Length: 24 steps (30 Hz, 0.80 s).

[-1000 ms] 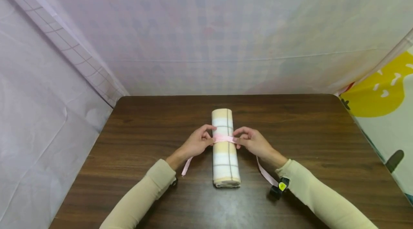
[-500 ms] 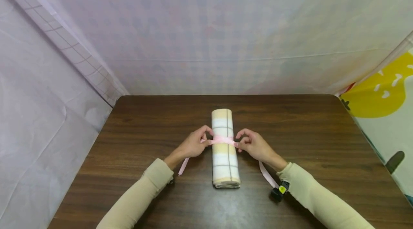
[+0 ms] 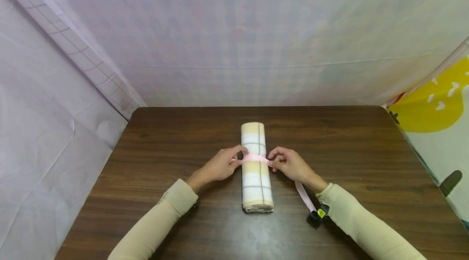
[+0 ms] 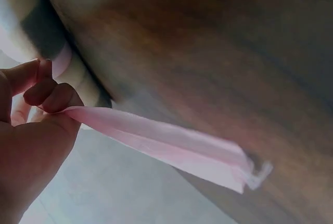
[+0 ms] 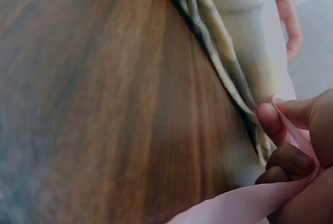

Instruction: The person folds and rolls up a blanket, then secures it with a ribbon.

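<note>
A folded, rolled towel [image 3: 256, 186], cream and white with thin dark check lines, lies lengthwise on the dark wooden table [image 3: 154, 142]. Around its middle runs a pink ribbon [image 3: 255, 157]. On the left side my left hand [image 3: 221, 164] pinches one part of the ribbon, its index fingertip on the towel's top by the band. In the left wrist view, the loose ribbon tail [image 4: 161, 143] trails out of the curled fingers. At the right side my right hand [image 3: 292, 164] pinches the other part; its tail [image 5: 239, 203] hangs past the palm in the right wrist view.
Pale cloth curtains [image 3: 234, 48] hang behind the table's far edge and along the left. At right, a white cloth with a yellow print [image 3: 426, 105] hangs beside the table. A small black camera [image 3: 316, 216] is strapped at the right wrist.
My right hand has drawn slightly outward from the towel, pulling ribbon with it. The left index finger lifted off, then came back onto the band. The left ribbon tail has gone from the head view.
</note>
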Motion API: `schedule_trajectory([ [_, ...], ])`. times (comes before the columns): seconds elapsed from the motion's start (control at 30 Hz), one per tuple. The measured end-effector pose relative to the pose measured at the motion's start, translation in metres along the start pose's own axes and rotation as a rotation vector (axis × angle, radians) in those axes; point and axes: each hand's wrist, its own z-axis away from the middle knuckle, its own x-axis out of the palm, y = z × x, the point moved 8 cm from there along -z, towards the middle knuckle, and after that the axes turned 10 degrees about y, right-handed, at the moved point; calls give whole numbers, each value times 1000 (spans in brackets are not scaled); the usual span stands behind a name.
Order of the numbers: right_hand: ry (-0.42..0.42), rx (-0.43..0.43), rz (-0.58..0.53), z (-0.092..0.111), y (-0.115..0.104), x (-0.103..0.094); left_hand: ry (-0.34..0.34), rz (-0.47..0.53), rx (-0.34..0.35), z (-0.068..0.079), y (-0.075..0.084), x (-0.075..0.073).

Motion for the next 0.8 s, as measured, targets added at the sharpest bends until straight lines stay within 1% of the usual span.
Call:
schedule_trajectory([
  [0.07, -12, -5, 7, 0, 0, 0, -6, -16, 41, 0, 4, 1],
  [0.2, -36, -2, 0, 0, 3, 0, 16, -62, 84, -1, 6, -1],
  [0.27, -47, 0, 1, -1, 5, 0, 18, -98, 117, -1, 7, -1],
  [0.37, -64, -2, 3, -2, 6, 2, -2, -163, 183, 2, 11, 0],
  [0.43, -75, -6, 1, -3, 5, 3, -15, -196, 211, 3, 13, 1],
  [0.53, -80, -25, 17, -4, 1, 4, -17, -216, 225, 3, 14, 0],
  [0.7, -68, -80, 83, -10, -13, 0, -12, -221, 213, 3, 14, -2],
  [0.8, -62, -117, 101, -16, -22, -3, -14, -219, 209, 2, 14, -1],
])
